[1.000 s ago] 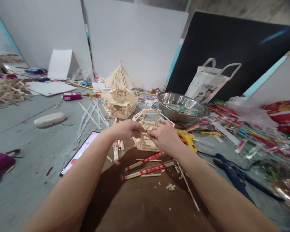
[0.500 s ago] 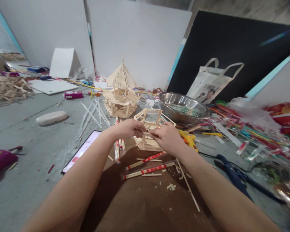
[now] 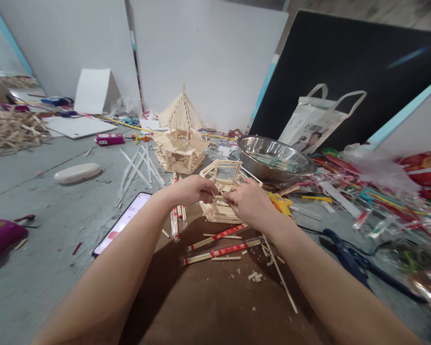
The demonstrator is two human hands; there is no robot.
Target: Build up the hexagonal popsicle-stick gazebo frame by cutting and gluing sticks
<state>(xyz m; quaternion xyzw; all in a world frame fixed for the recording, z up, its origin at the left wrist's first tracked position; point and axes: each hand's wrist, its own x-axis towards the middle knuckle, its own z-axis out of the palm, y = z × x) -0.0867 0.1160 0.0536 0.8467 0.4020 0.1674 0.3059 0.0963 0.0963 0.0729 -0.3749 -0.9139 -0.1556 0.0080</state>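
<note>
A small open frame of wooden sticks (image 3: 222, 213), roughly six-sided, stands on the brown board (image 3: 201, 297). My left hand (image 3: 194, 188) reaches its near left rim with fingers curled and pinched. From the right, my right hand (image 3: 249, 199) bends over the same rim, its fingertips close to the left ones. Whatever lies between the fingertips is too small to make out. Behind the frame rises a finished-looking stick pavilion (image 3: 182, 134) with a pointed roof. Paper-banded chopsticks (image 3: 222, 251) lie just in front, beside cut stick bits (image 3: 255, 277).
A steel basin (image 3: 276, 160) stands behind my right hand, with a yellow glue gun (image 3: 280, 203) nearer. Dark blue pliers-like handles (image 3: 348, 254) lie to the right. A phone (image 3: 124, 223), clear glue sticks (image 3: 141, 165) and a white case (image 3: 77, 173) are on the left.
Both hands stay at the frame's rim with almost the same grip. The right fingers have bent slightly more; the view has shifted a little.
</note>
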